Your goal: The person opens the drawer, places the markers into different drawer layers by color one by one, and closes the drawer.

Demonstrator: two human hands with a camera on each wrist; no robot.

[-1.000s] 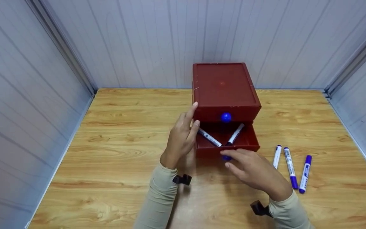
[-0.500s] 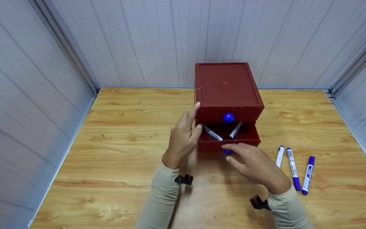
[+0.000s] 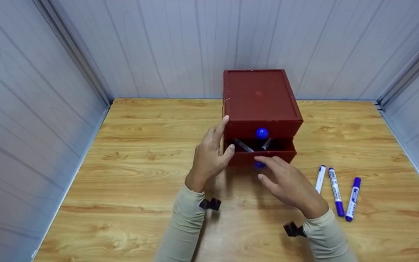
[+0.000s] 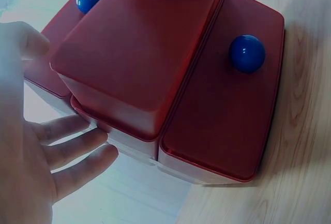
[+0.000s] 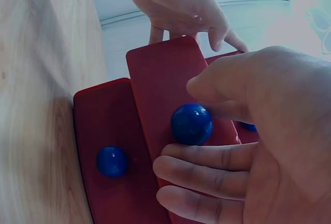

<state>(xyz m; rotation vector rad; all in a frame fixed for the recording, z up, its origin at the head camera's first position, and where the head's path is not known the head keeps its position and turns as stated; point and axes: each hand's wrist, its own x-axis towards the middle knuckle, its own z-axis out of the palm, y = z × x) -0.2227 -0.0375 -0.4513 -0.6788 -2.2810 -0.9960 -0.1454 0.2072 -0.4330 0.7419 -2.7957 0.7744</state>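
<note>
A dark red drawer cabinet (image 3: 262, 95) has blue ball knobs. Its middle drawer (image 4: 121, 53) sticks partly out, with two white markers (image 3: 244, 146) inside, half hidden by the front panel. My left hand (image 3: 208, 157) steadies the cabinet's left side, index fingertip at the upper front corner, thumb by the drawer. At the drawer front is my right hand (image 3: 291, 183), its index fingertip just above the blue knob (image 5: 192, 124) and its thumb below, apart from it. In the right wrist view the other fingers stretch out loosely beside the knob.
Several drawers are stacked: the bottom one (image 4: 222, 89) and top one (image 3: 242, 128) are pushed in. Right of my right hand, three white-and-blue markers (image 3: 335, 191) lie on the wooden table (image 3: 140, 153). Panelled walls (image 3: 158, 47) stand behind and at both sides.
The middle drawer has slid further into the cabinet, and my right hand has moved forward with it. Less of the markers inside shows. My left hand has stayed at the cabinet's side.
</note>
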